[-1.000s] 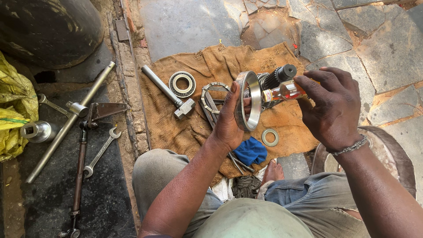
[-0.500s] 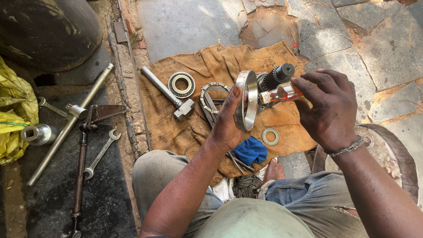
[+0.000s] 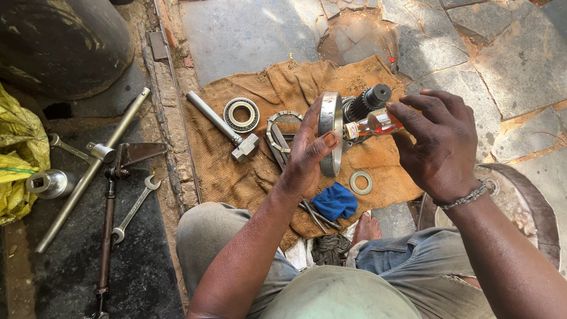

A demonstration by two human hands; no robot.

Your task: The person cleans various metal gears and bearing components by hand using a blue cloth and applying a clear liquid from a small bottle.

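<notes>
My left hand (image 3: 305,155) grips a wide shiny steel ring (image 3: 331,131), now seen nearly edge-on above the burlap cloth (image 3: 248,171). My right hand (image 3: 437,142) holds a small clear bottle of orange liquid (image 3: 371,125), tipped sideways with its nozzle against the ring's rim. Behind the ring, a dark splined gear shaft (image 3: 367,100) lies on the cloth, partly hidden.
On the cloth lie a hammer (image 3: 224,127), a roller bearing (image 3: 241,114), a notched ring (image 3: 282,127), a flat washer (image 3: 361,182) and a blue rag (image 3: 334,201). Left of it are a long steel bar (image 3: 88,171), a spanner (image 3: 134,207), a socket (image 3: 44,183) and a yellow sack (image 3: 18,153). A round metal drum (image 3: 520,207) sits at my right.
My left hand has turned the steel ring from showing its open face to nearly edge-on. The bottle has stayed at the ring's rim, shifting slightly left.
</notes>
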